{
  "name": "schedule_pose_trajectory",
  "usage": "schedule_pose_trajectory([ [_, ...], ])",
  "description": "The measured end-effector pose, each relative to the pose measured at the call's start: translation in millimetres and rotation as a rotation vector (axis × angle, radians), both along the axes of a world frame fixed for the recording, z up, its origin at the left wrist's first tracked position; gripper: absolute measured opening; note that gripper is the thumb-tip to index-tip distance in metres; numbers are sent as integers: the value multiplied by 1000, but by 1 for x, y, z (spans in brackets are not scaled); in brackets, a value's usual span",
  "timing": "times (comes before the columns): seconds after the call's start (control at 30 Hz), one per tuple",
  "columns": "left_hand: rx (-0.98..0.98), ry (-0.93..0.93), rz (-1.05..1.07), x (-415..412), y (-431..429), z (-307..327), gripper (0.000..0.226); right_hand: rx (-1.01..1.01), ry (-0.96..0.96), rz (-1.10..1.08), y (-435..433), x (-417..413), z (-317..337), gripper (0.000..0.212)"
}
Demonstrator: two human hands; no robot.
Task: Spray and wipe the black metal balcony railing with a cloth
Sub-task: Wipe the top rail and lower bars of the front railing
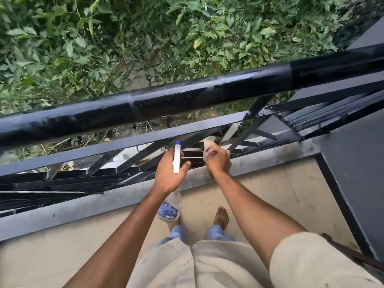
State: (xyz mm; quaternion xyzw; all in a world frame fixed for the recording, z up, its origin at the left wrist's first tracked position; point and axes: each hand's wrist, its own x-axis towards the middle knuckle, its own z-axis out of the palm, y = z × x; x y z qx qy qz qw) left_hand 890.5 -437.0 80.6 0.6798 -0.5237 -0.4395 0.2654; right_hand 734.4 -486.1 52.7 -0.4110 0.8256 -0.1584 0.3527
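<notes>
The black metal railing runs across the view from lower left to upper right, its thick top rail glossy and wet-looking. Below it are a flat bar and slanted slats. My left hand grips a clear spray bottle by its neck, with the white and blue nozzle pointing up toward the slats. My right hand holds a small pale cloth bunched against the lower slats, just right of the bottle.
A grey concrete kerb runs under the railing. I stand on beige floor tiles, with my bare foot below the hands. A dark grey wall closes the right side. Dense green foliage lies beyond the railing.
</notes>
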Motion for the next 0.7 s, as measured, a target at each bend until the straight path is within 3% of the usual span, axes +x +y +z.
schedule_pose_trajectory([
  [0.07,4,-13,-9,-1,-1,6,43,-21,-38,-11,2,5,2,36],
  [0.2,-11,-40,-58,-3,-5,11,26,-129,-146,73,19,28,10,27],
  [0.4,0,-154,-50,-1,2,1,37,-54,-56,-10,2,7,-3,30],
  [0.53,-76,-116,-42,2,-4,4,33,-7,-47,-85,2,5,-6,38],
  [0.7,-155,1,26,-3,-4,1,20,-149,-104,60,18,33,2,28],
])
